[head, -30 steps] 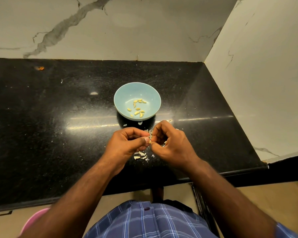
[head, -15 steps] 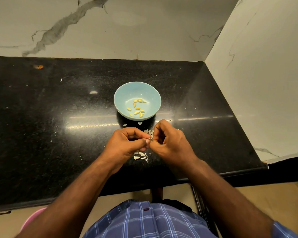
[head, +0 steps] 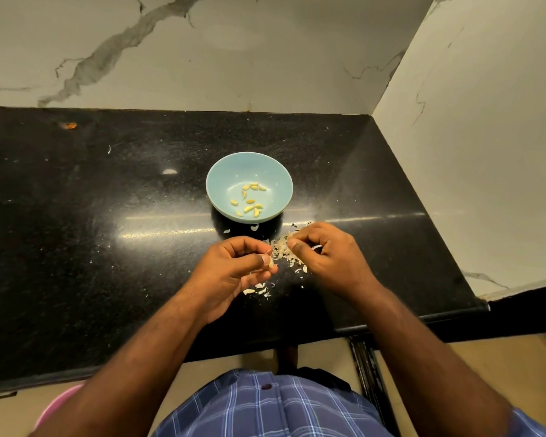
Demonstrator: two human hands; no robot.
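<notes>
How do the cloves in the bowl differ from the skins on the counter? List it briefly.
Colour: the cloves are yellow, the skins whitish. Shape: the cloves are plump and curved, the skins thin flakes. Place: the cloves lie in the blue bowl, the skins are strewn on the black counter. Both are small and loose.

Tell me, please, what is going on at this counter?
A person is peeling garlic at a black counter. The left hand pinches a small clove, and the right hand appears to pinch a scrap of skin just beside it. Loose skins lie on the counter between the hands. A pale blue bowl beyond them holds a handful of peeled cloves.
</notes>
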